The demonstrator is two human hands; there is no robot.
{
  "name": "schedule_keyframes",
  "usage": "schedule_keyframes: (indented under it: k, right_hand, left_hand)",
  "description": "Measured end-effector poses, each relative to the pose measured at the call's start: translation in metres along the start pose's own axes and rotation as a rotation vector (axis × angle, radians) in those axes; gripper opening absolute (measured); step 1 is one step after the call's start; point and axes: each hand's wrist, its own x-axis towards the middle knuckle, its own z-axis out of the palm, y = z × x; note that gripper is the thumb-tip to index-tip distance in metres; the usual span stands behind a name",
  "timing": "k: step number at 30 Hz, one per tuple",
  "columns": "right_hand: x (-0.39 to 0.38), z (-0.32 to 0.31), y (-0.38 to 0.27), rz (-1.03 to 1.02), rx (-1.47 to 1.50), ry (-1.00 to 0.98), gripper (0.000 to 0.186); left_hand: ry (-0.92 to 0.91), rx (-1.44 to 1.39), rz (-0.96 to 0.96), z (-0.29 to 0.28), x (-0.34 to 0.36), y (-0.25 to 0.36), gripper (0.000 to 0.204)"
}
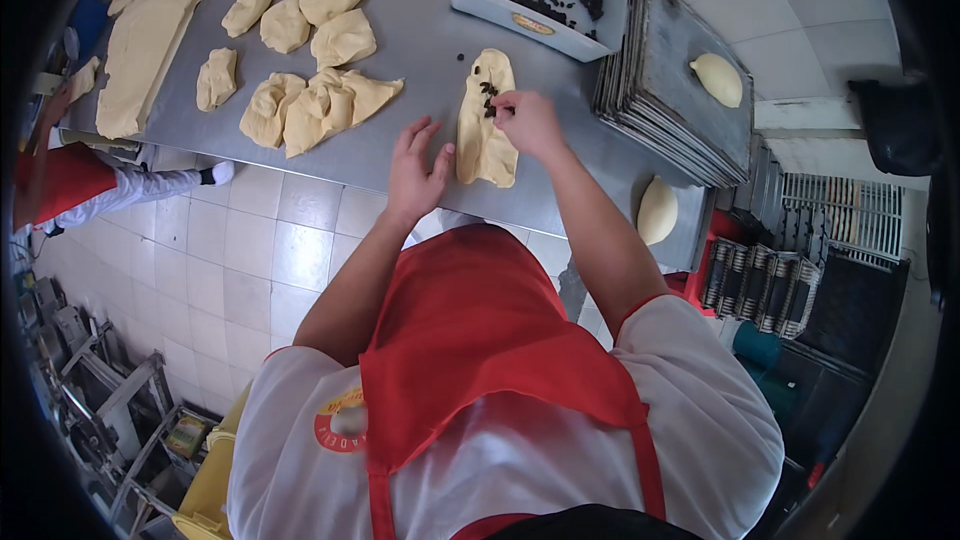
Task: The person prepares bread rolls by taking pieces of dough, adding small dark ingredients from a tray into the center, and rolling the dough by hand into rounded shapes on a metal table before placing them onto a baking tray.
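A flattened, elongated piece of pale dough (pixel 487 145) lies on the metal table in front of me. Small dark pieces that look like raisins (pixel 489 90) sit along its upper middle. My right hand (pixel 528 123) is over the dough's right side, its fingertips pinched together at these dark pieces. On the other side, my left hand (pixel 417 168) rests just left of the dough, fingers extended and holding nothing. Beyond the dough stands a white plastic bin (pixel 538 28) with more dark pieces inside.
Several dough lumps (pixel 330 110) and long dough sheets (pixel 150 50) cover the table's left part. Stacked baking trays (pixel 670 90) stand at right, a shaped dough piece (pixel 717 80) on top. Another dough piece (pixel 657 210) lies near the front edge. A co-worker's leg (pixel 150 188) shows at left.
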Motion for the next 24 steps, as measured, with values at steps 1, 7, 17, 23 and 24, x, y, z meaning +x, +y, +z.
schedule_keyframes:
  k: [1, 7, 17, 23, 24]
  right_hand:
    - [-0.012, 0.001, 0.0, 0.034, -0.022, -0.026, 0.029]
    - [-0.053, 0.005, 0.005, -0.167, -0.175, -0.021, 0.024]
    - [0.003, -0.01, 0.023, -0.109, 0.104, 0.12, 0.018]
    - [0.068, -0.002, 0.036, -0.037, 0.283, 0.158, 0.031]
    - [0.075, -0.001, 0.041, -0.104, 0.173, 0.179, 0.033]
  left_hand:
    - [0.017, -0.044, 0.027, -0.001, -0.004, -0.003, 0.046]
    - [-0.038, -0.046, 0.016, 0.014, 0.048, -0.017, 0.04]
    - [-0.263, 0.336, 0.369, 0.043, 0.193, -0.059, 0.035]
    - [-0.164, 0.077, -0.025, 0.04, 0.164, -0.018, 0.019]
    - [-0.105, -0.164, -0.208, 0.043, 0.148, -0.008, 0.019]
